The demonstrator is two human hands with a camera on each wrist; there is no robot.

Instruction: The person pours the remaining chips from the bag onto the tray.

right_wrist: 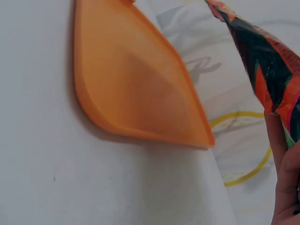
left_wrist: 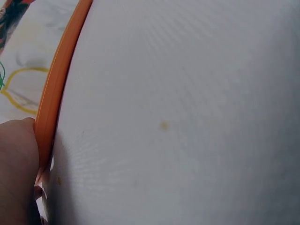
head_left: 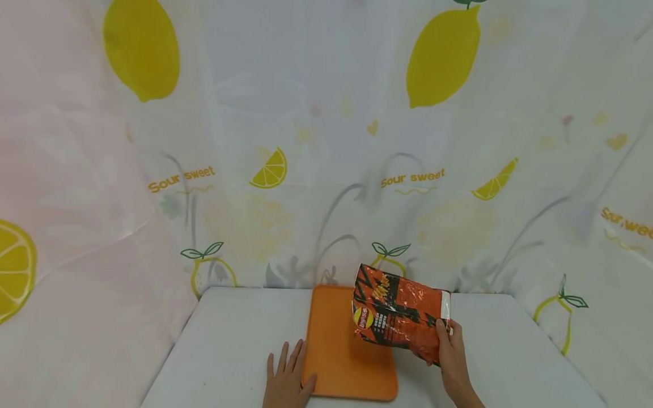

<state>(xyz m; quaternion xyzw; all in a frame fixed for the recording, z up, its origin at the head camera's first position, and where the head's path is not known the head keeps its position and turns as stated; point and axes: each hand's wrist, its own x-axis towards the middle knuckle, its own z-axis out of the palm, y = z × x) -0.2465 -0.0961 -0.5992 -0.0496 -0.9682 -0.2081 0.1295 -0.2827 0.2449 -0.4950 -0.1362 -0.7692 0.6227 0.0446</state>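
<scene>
A red and black bag of Lay's chips (head_left: 403,317) is held up over the right side of an orange tray (head_left: 342,368). My right hand (head_left: 452,357) grips the bag at its right end, thumb on the front face. In the right wrist view, fingers (right_wrist: 287,180) lie behind the bag (right_wrist: 269,61), which is apart from the tray. At the tray's left edge my left hand (head_left: 285,379) rests with fingers spread and straight, its thumb over the rim. The left wrist view shows that hand (left_wrist: 16,159) touching the tray's rim (left_wrist: 58,79).
The tray lies on a white table (head_left: 229,340), with white surface on both sides of it. Behind stands a curtain (head_left: 316,226) printed with lemons and lettering, which also closes in the left and right sides.
</scene>
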